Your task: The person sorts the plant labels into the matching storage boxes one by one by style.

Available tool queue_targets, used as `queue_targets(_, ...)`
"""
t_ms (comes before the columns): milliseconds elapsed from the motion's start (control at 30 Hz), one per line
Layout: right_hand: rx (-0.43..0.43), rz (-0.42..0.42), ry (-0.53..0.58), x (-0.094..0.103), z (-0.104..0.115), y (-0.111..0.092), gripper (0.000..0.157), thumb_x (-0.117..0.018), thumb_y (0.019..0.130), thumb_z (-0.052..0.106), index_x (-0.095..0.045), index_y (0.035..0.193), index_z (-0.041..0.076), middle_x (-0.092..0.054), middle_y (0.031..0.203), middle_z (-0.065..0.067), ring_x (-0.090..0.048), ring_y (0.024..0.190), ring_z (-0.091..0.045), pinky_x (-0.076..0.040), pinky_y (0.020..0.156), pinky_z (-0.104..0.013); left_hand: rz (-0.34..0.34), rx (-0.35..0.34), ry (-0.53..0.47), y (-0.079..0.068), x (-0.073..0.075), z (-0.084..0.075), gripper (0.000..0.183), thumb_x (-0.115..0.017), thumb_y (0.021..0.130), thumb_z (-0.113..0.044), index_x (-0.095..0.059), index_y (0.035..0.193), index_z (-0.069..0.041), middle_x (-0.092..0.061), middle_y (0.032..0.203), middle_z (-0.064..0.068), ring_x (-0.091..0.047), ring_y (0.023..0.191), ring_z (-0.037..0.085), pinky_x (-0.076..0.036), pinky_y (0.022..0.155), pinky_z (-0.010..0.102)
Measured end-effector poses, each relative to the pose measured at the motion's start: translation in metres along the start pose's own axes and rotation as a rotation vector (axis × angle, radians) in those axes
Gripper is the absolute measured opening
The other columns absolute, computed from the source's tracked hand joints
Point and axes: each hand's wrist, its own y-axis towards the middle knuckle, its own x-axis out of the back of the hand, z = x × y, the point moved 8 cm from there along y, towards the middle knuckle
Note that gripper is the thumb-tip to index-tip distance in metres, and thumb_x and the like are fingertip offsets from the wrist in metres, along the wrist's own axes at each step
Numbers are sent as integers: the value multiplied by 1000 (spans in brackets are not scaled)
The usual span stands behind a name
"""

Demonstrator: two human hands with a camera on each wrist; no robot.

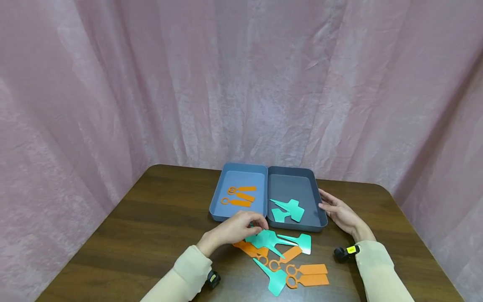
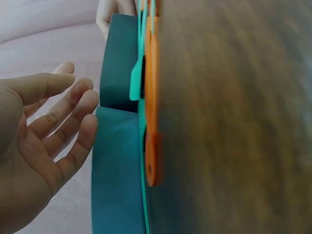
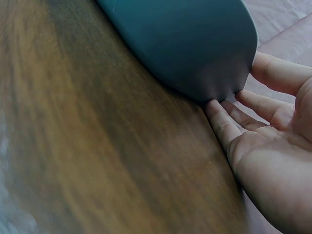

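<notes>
- Green flat pieces (image 1: pixel 277 283), each with a broad end and a narrow pointed tail, lie in two places: loose on the dark wooden bench (image 1: pixel 151 235) and inside the dark grey tray (image 1: pixel 290 186), toward its near left corner.
- Orange flat pieces (image 1: pixel 312 280) with ring-shaped ends lie mixed with the green ones on the bench, just beyond the trays' near edges; some overlap.
- Three more orange pieces lie in the blue tray (image 1: pixel 245 178), toward its right side, two with overlapping rings.
- Both trays sit side by side near the bench's far edge, blue on the left, grey on the right.
- Left hand (image 1: pixel 237 228): palm down above the far left part of the loose pile, beside the blue tray's near right corner; its grip is loosely open, fingers gently bent and spread, holding nothing.
- Right hand (image 1: pixel 341 214): grip open, fingertips touching the grey tray's outer right wall near its near right corner.
- Cream sleeves (image 1: pixel 188 272) cover both forearms; a pink curtain (image 1: pixel 241 84) hangs behind the bench.
</notes>
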Motion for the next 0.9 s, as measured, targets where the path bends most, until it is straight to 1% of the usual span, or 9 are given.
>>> queue_targets(167,6,2,-3,1,1,0,76,-53,109,11,-3,167,6,-2,172,-24,-40,137,-7,-43,101,-14,25,18,19,0,-4,2,17,-64,104,-9,-75,116,-14,-74,112,-2,-60,95,2,-52,84,22)
queue_targets(267,4,0,-3,0,0,0,76,-53,109,11,-4,167,6,-2,172,-23,-40,137,-7,-43,101,-14,65,38,34,-1,-8,3,21,-65,104,-11,-75,122,-16,-73,119,-3,-60,96,5,-52,84,22)
queue_targets(333,5,0,-2,0,0,0,76,-52,109,10,-4,167,6,-2,172,-23,-41,137,-6,-43,101,-14,101,47,61,-2,-11,4,25,-65,104,-13,-74,127,-18,-71,124,-5,-60,100,7,-52,87,24)
queue_targets(433,3,5,0,0,-1,1,76,-52,109,10,-3,167,6,-1,172,-23,-42,136,-5,-43,102,-15,163,42,117,-5,-17,3,30,-66,104,-15,-71,133,-19,-66,134,-7,-60,116,10,-49,100,28)
queue_targets(500,2,9,5,-1,-1,0,76,-52,109,10,-3,167,6,-2,172,-23,-44,136,-5,-43,102,-15,203,37,154,-8,-20,3,32,-66,104,-16,-69,136,-20,-62,141,-7,-56,129,12,-44,109,31)
queue_targets(567,0,10,9,-2,-1,0,76,-52,109,10,-3,167,5,-2,172,-24,-45,136,-5,-43,102,-16,231,33,190,-10,-23,2,34,-66,104,-16,-68,138,-22,-58,145,-5,-50,138,15,-40,114,33)
queue_targets(600,0,9,10,-2,-1,0,76,-52,109,10,-3,167,5,-2,172,-24,-45,136,-6,-43,102,-16,239,33,203,-10,-24,2,35,-67,103,-16,-68,137,-22,-57,147,-4,-49,139,16,-39,115,34)
queue_targets(700,-3,0,10,-1,-1,-1,77,-53,109,10,-3,167,5,-2,172,-23,-44,136,-6,-43,101,-15,244,39,242,-11,-25,0,36,-70,101,-14,-69,136,-24,-56,147,-3,-49,138,17,-39,114,35)
queue_targets(900,6,2,-5,0,1,0,76,-52,109,11,-3,167,6,-1,172,-23,-42,136,-5,-43,101,-14,220,59,301,-10,-24,-1,38,-77,96,-13,-72,131,-27,-56,142,-5,-52,131,15,-44,108,31)
